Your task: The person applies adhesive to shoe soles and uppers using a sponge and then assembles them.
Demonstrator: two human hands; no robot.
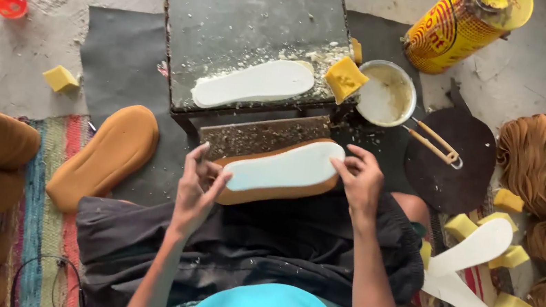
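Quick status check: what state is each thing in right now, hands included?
Left hand: gripping the sole's heel end.
Right hand: pressing the sole's toe end.
Sole: white layer on brown, held over the lap.
White insole: flat on the block, untouched.
Block: smeared with glue crumbs.
Bowl: open, holding pale glue.
Sponge: resting on the block's edge.
Can: tipped on its side.

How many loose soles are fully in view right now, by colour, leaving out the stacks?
White insole: 4
Brown sole: 2, the second held in the left hand under a white insole
Total: 6
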